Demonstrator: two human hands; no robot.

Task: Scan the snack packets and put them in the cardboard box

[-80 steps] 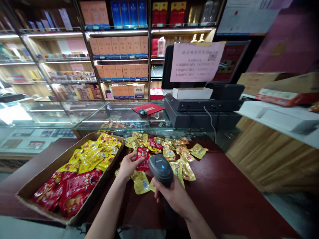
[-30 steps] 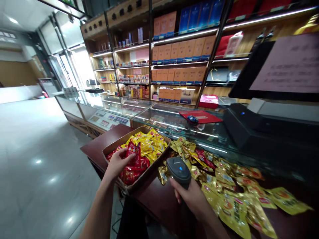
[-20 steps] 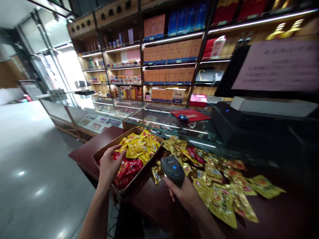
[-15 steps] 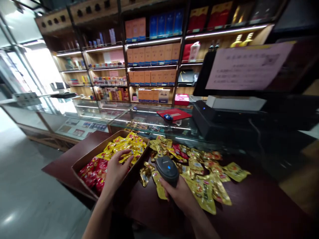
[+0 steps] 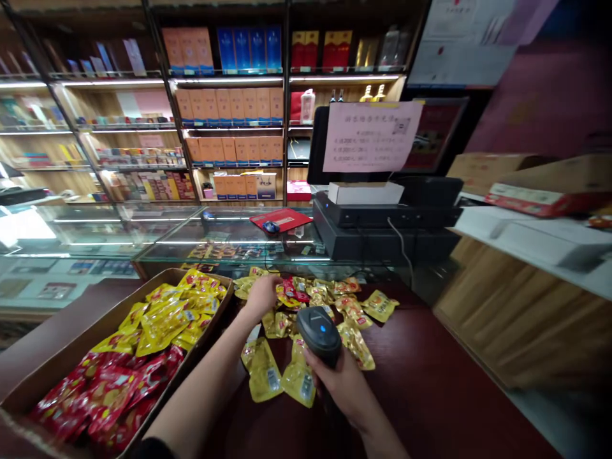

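My right hand (image 5: 342, 379) grips the handle of a black barcode scanner (image 5: 319, 331), whose top shows a lit blue light. My left hand (image 5: 264, 296) reaches over a spread of gold and yellow snack packets (image 5: 320, 293), beside a red and yellow packet (image 5: 292, 290). Its fingers point away from me and are mostly hidden, so whether they hold a packet is unclear. Two yellow packets (image 5: 264, 373) lie nearest me, left of the scanner. At the left, a cardboard box (image 5: 227, 299) holds yellow packets (image 5: 165, 322) and red packets (image 5: 112, 395).
Behind the dark red tabletop (image 5: 406, 395) stands a glass display counter (image 5: 224, 236) with a red folder (image 5: 282, 220) on it. A monitor bearing a paper sign (image 5: 370, 140) rises above a black cash drawer (image 5: 382, 239). A wooden cabinet (image 5: 502, 312) borders the right side.
My left hand has moved from above the box to the loose packets on the table. The view has turned right. My right hand still holds the scanner.
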